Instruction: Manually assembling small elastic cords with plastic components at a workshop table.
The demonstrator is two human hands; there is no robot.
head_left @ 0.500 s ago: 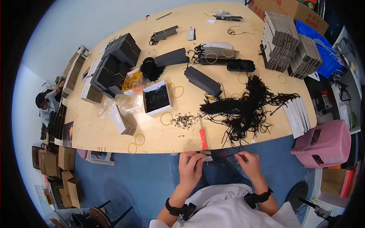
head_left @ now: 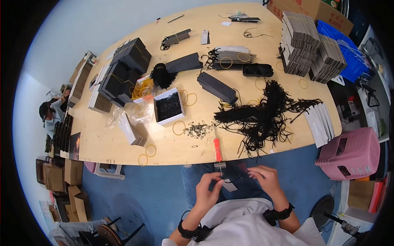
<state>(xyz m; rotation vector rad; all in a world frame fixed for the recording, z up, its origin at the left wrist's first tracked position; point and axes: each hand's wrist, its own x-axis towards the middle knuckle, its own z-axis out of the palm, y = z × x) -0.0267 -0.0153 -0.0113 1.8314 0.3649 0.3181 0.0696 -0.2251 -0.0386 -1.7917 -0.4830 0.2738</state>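
My left hand [head_left: 208,189] is closed in a pinch on one end of a thin black cord [head_left: 234,181], just below a metal piece [head_left: 221,166] at the table's front edge. My right hand [head_left: 266,179], also pinched, grips the cord farther right. Between the hands the cord sags slightly. Under it, over my lap, a small pale grey card [head_left: 230,185] shows beside my left fingers; whether it hangs from the cord I cannot tell. A red-handled tool [head_left: 217,151] lies at the table edge, pointing toward my hands.
A heap of black cords [head_left: 262,119] spreads over the right front of the table [head_left: 184,151]. Small metal pins [head_left: 198,130] lie left of it, near a white box [head_left: 183,107] of black pieces. Grey card stacks [head_left: 301,45] stand far right; a pink stool [head_left: 347,153] is below.
My left hand has come slightly toward me, and the pale card now shows more fully. My right hand has shifted a little left and down, and the cord has slackened.
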